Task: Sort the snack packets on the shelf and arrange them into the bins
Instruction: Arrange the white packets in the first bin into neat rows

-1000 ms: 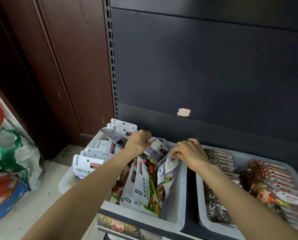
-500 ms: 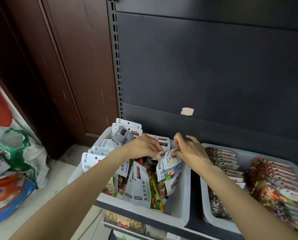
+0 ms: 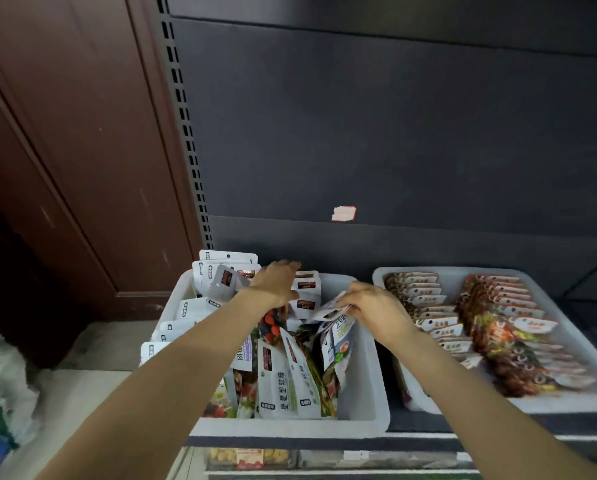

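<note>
Left hand (image 3: 277,280) has reached back, fingers straight on packets; right hand (image 3: 371,308) pinches a white packet (image 3: 335,311).

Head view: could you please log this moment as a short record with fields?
Left bin: white bin, mixed snack packets standing loosely
Right bin: white bin, packets in two neat rows
Left hand: left hand reaching over the packets at the back, fingers extended
Right hand: right hand pinching a packet top
Backing: dark shelf panel
</note>
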Demonstrator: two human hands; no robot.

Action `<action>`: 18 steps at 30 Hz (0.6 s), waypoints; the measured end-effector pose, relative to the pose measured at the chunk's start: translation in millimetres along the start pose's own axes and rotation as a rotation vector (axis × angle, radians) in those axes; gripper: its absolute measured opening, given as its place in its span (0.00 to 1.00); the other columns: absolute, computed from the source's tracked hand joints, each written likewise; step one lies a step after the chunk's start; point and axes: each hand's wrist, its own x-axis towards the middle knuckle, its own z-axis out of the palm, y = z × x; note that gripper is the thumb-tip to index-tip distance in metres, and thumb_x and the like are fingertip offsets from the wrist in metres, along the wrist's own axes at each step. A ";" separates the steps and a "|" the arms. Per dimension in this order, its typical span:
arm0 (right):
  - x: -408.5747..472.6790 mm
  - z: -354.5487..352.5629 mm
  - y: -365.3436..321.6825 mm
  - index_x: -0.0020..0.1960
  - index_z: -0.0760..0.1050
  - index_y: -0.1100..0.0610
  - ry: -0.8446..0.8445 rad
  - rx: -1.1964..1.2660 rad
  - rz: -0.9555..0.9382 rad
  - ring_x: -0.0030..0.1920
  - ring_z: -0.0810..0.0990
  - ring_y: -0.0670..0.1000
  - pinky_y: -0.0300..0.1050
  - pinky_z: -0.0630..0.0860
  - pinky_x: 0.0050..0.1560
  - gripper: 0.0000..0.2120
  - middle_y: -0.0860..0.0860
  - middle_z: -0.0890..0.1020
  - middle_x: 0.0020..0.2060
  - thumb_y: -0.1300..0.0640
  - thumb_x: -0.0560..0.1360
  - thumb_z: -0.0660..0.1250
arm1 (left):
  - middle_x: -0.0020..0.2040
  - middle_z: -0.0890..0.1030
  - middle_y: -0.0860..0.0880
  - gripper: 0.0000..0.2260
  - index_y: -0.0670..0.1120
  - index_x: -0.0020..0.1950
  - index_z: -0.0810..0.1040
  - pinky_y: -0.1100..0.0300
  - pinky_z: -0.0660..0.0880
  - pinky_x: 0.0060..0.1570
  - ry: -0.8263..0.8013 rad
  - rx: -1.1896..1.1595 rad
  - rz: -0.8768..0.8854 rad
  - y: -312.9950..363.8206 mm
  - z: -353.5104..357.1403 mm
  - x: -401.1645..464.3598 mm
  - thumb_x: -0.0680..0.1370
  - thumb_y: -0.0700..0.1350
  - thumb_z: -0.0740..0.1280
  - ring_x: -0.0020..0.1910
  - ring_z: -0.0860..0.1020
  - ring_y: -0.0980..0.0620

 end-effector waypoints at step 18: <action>-5.9 3.9 -2.0 0.59 0.80 0.50 0.030 0.072 0.072 0.55 0.78 0.52 0.47 0.75 0.55 0.15 0.51 0.79 0.54 0.62 0.77 0.63 | 0.58 0.76 0.48 0.16 0.50 0.63 0.75 0.52 0.74 0.56 0.180 0.121 0.102 -25.1 23.6 17.2 0.76 0.43 0.68 0.59 0.74 0.47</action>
